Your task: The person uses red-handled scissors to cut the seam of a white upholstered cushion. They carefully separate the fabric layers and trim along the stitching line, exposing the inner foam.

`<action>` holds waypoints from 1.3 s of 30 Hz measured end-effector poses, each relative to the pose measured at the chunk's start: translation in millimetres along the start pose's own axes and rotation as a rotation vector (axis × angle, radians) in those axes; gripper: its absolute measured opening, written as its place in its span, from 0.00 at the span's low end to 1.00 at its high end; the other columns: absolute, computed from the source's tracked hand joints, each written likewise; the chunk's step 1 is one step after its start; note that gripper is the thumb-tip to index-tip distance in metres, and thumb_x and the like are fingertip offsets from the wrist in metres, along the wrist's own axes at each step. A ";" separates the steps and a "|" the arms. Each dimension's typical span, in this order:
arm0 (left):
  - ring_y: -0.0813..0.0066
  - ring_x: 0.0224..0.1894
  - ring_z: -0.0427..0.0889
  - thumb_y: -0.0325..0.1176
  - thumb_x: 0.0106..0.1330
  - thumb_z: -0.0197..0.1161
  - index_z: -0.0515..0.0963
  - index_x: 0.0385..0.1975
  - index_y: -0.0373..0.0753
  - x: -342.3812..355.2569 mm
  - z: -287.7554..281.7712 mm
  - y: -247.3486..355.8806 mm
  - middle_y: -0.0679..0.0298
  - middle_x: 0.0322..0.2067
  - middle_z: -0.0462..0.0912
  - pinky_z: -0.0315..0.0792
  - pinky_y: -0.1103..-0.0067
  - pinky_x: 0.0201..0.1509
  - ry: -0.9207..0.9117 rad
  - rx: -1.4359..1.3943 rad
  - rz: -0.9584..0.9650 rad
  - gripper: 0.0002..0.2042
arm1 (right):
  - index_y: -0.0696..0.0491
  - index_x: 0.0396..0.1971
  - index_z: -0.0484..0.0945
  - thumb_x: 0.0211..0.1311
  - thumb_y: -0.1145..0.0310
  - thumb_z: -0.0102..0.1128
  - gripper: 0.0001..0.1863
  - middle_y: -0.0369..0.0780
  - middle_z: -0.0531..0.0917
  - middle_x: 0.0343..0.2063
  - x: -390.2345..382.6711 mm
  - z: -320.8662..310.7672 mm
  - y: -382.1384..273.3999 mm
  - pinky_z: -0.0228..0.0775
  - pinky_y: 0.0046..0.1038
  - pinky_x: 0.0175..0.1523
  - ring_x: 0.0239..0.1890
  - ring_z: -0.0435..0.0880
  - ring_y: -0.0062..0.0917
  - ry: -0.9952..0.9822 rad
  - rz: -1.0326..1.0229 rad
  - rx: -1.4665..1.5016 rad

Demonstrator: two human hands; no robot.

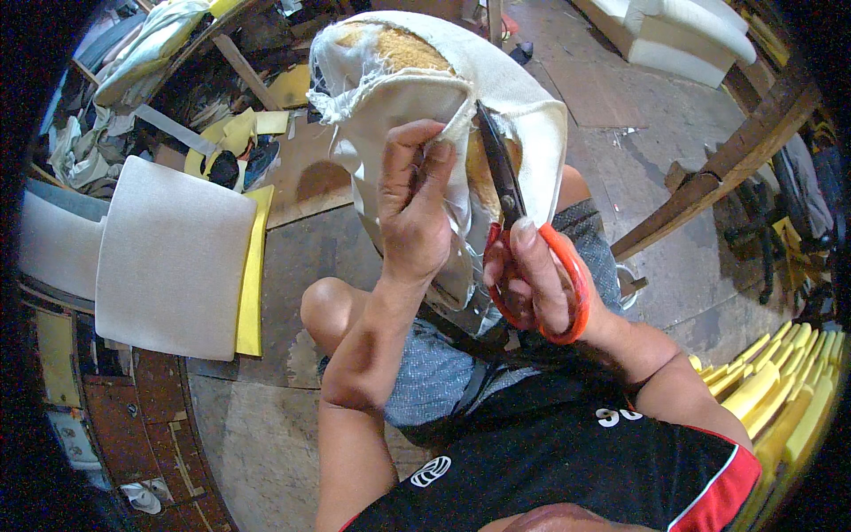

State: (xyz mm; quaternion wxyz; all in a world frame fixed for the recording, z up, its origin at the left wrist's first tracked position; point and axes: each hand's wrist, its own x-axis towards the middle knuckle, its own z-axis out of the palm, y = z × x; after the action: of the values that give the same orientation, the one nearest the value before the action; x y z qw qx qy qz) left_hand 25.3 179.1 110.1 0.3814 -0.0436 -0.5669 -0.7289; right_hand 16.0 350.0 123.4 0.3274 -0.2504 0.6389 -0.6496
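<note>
An upholstered piece in off-white fabric [523,111] stands in front of my knees, tan foam [409,50] showing through a gap at its frayed upper left. My left hand [415,213] pinches the folded edge of the fabric near the top middle. In my right hand [542,279] is a pair of scissors [502,168] with orange-red handles, my thumb and fingers around the loops. Its dark blades point up and away, looking nearly closed, with their tips beside the pinched edge. I cannot tell whether they touch the fabric. More tan foam shows behind the blades.
Left of me stand a pale grey padded panel [173,257] and a yellow foam sheet [255,275]. Cloth scraps [89,146] are heaped at far left. A wooden beam [722,173] slants on the right, yellow foam strips [771,390] lie lower right, and a white sofa [669,35] stands behind.
</note>
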 end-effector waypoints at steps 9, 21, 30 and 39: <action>0.83 0.47 0.74 0.24 0.71 0.53 0.73 0.48 0.39 2.6 -5.5 3.2 0.68 0.42 0.77 0.68 0.83 0.54 0.037 -0.309 -0.134 0.09 | 0.55 0.26 0.78 0.73 0.42 0.37 0.32 0.31 0.70 0.14 -1.5 -2.3 -8.0 0.61 0.22 0.22 0.15 0.69 0.16 -0.078 0.057 0.022; 0.86 0.44 0.71 0.24 0.71 0.54 0.73 0.47 0.39 -2.3 -3.0 1.0 0.71 0.40 0.74 0.65 0.86 0.50 0.038 0.057 0.023 0.07 | 0.57 0.28 0.79 0.72 0.39 0.34 0.36 0.32 0.69 0.13 -0.2 -8.5 -18.4 0.59 0.22 0.20 0.14 0.68 0.17 -0.096 0.141 0.047; 0.85 0.44 0.70 0.26 0.71 0.55 0.72 0.46 0.39 -1.6 -2.1 2.6 0.71 0.39 0.73 0.64 0.86 0.49 -0.024 0.367 0.164 0.07 | 0.56 0.26 0.77 0.71 0.38 0.37 0.34 0.31 0.67 0.11 2.0 -12.6 -19.3 0.58 0.21 0.19 0.13 0.67 0.17 -0.038 0.101 -0.005; 0.81 0.46 0.76 0.25 0.70 0.54 0.74 0.48 0.41 5.6 -4.6 1.5 0.70 0.42 0.77 0.69 0.82 0.54 0.115 -0.393 -0.184 0.09 | 0.56 0.26 0.74 0.67 0.34 0.40 0.35 0.31 0.69 0.10 4.6 -2.5 5.6 0.55 0.19 0.18 0.11 0.66 0.14 0.047 -0.078 -0.168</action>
State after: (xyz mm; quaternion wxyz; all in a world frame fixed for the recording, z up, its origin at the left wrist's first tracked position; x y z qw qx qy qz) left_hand 23.9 172.2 112.4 0.3291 -0.0236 -0.3928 -0.8584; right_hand 11.7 348.5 117.3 0.2647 -0.2864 0.6883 -0.6117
